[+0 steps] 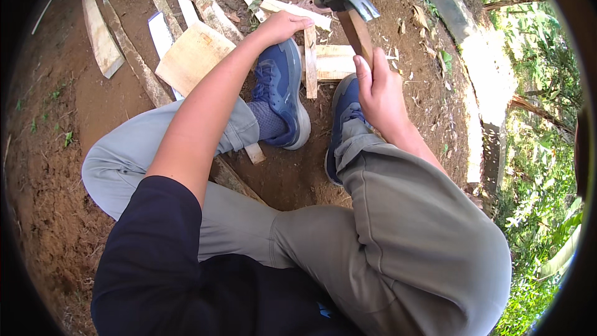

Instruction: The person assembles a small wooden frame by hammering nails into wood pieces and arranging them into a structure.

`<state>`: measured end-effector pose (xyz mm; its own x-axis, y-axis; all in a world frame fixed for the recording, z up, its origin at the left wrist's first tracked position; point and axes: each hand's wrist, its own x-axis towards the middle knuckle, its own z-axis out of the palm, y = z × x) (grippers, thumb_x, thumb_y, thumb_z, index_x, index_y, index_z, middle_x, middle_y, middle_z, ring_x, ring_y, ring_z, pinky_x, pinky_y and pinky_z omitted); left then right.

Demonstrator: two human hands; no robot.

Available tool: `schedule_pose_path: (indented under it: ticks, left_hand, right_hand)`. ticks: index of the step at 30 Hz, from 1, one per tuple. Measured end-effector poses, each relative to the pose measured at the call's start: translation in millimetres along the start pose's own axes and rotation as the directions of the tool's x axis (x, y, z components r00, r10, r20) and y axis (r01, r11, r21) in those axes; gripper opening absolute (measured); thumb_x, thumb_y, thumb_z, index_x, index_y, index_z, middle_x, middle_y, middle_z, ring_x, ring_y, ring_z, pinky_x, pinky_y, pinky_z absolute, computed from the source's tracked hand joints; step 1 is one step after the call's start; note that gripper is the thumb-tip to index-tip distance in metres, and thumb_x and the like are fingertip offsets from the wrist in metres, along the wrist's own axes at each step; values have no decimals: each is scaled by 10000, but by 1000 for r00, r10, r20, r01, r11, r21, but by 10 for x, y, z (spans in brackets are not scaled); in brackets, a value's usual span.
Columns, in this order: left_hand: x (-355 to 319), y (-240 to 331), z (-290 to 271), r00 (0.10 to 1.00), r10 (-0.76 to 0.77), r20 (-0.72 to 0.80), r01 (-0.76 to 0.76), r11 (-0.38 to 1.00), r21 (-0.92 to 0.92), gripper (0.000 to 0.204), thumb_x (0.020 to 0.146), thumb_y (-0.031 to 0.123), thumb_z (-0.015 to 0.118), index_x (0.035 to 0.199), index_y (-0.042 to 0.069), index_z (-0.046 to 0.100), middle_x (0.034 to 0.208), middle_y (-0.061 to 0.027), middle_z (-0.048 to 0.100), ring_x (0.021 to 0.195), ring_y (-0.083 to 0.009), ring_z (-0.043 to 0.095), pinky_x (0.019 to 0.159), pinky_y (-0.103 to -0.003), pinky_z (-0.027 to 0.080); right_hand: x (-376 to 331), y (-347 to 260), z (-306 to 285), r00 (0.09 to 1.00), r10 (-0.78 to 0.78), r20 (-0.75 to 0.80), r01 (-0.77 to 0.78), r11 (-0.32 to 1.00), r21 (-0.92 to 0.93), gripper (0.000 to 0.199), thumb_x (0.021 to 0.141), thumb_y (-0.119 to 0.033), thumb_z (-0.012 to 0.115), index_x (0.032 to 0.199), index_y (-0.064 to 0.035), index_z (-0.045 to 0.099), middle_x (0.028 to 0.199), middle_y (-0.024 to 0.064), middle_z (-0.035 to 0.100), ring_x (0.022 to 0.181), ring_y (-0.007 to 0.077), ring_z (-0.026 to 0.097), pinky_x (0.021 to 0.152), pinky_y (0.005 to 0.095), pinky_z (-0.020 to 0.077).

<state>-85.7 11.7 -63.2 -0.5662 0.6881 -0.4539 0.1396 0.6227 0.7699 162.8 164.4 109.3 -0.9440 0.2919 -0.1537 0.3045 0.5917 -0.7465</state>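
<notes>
Fingers point(362, 70) of right hand point(380, 90) wrapped around hammer point(354, 18), wood scraps point(186, 56) and blue shoes point(283, 90) beneath.

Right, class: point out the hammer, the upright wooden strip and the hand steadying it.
hammer point(356, 25), head view, on the wooden handle below the metal head.
upright wooden strip point(310, 68), head view, mid-length of the strip.
left hand point(283, 25), head view, back of the hand.

It was an outdoor work spot, a patch of bare reddish earth point(74, 124) rather than any workshop. Rough wooden offcuts point(124, 43) lay scattered over the dirt, a weathered concrete edging point(491, 87) ran alongside, and green undergrowth point(547, 168) crowded beyond it.
</notes>
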Motion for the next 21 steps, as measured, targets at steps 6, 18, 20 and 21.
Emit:
schedule_pose_path:
  ticks: [6, 18, 20, 21]
  left_hand:
    - [8, 53, -58, 1000, -8, 29, 7, 999, 46, 432, 984, 461, 682, 1248, 128, 757, 992, -64, 770, 758, -136, 649, 714, -313, 559]
    - [-1, 96, 3, 1000, 0, -24, 0, 1000, 29, 426, 982, 451, 681, 1268, 143, 748, 1157, -68, 772, 772, -134, 654, 722, -314, 575]
    - [38, 40, -23, 998, 61, 0, -61, 998, -10, 400, 986, 417, 682, 1267, 141, 749, 1148, -67, 773, 745, -135, 652, 714, -311, 575]
    - [38, 20, -19, 998, 48, -42, -47, 998, 28, 375, 989, 386, 680, 1264, 140, 750, 1089, -64, 776, 710, -138, 650, 702, -314, 576]
  right_hand:
    - [-6, 231, 94, 999, 21, 39, -20, 1000, -19, 264, 1075, -272, 526, 1043, -12, 494, 687, 308, 628, 665, 534, 640, 577, 602, 486]
    - [34, 164, -75, 1000, 13, -17, -14, 999, -42, 305, 1078, -315, 508, 1063, -11, 502, 701, 301, 653, 674, 548, 650, 579, 624, 504]
    - [37, 398, 119, 994, -12, 111, 29, 987, -159, 304, 1077, -312, 515, 1062, -8, 503, 712, 304, 654, 684, 541, 652, 576, 615, 503]
    - [53, 507, 191, 991, -76, 112, 89, 989, -120, 314, 1077, -321, 514, 1060, -8, 504, 732, 303, 659, 702, 540, 651, 588, 597, 510]
